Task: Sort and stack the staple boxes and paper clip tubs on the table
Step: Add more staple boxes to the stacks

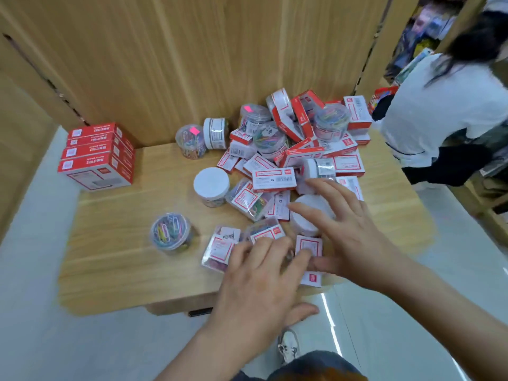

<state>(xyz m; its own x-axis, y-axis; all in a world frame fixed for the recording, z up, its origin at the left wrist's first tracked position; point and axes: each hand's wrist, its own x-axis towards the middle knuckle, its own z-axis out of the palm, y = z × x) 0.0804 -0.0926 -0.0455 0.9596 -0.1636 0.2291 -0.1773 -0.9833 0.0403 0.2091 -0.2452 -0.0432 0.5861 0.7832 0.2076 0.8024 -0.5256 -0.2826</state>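
A loose heap of red-and-white staple boxes (pixel 275 179) and clear paper clip tubs (pixel 270 140) covers the right half of the small wooden table (pixel 123 259). A neat stack of staple boxes (pixel 97 154) stands at the table's far left corner. One tub of coloured clips (pixel 171 233) stands alone near the front left. My left hand (pixel 264 281) reaches over the front edge, its fingertips on the flat packets (pixel 220 247) and on a small staple box (pixel 309 246). With fingers spread, my right hand (pixel 346 229) rests over a white-lidded tub (pixel 310 215).
Wooden panel walls (pixel 165 64) close off the table at the back and left. A person in a white top (pixel 439 111) stands close at the right, beside the heap. Pale floor (pixel 41 312) surrounds the table. My shoe (pixel 288 345) shows below the front edge.
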